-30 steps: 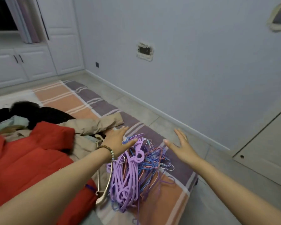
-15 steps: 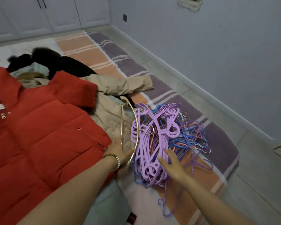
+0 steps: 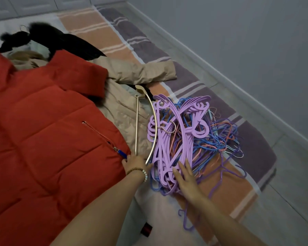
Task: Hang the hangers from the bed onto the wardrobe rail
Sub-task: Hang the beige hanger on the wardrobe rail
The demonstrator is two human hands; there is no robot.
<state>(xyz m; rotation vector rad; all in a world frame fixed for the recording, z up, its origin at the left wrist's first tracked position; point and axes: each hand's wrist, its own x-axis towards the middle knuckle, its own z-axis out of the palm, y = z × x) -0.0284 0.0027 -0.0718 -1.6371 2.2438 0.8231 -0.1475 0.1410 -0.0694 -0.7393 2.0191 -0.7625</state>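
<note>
Pressing straight fingers of my right hand (image 3: 188, 178) onto purple hangers (image 3: 169, 139); bed (image 3: 247, 189) edge and open floor (image 3: 292, 183) lie rightward. My left hand (image 3: 134, 162) touches the gold hanger (image 3: 154, 128), grip unclear.

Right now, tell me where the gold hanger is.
In the head view, mid-frame, the gold hanger lies between the beige coat and the purple hangers.

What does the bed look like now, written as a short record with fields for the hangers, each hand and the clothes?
pile: purple plastic hangers tangled with thin wire hangers on the striped blanket
single: cream hanger at the pile's left edge, partly on the beige coat
left hand: at the cream hanger's lower end; grip not clear
right hand: fingers straight, resting on the purple plastic hangers
clothes: red jacket, black garment
wardrobe rail: not in view
</note>
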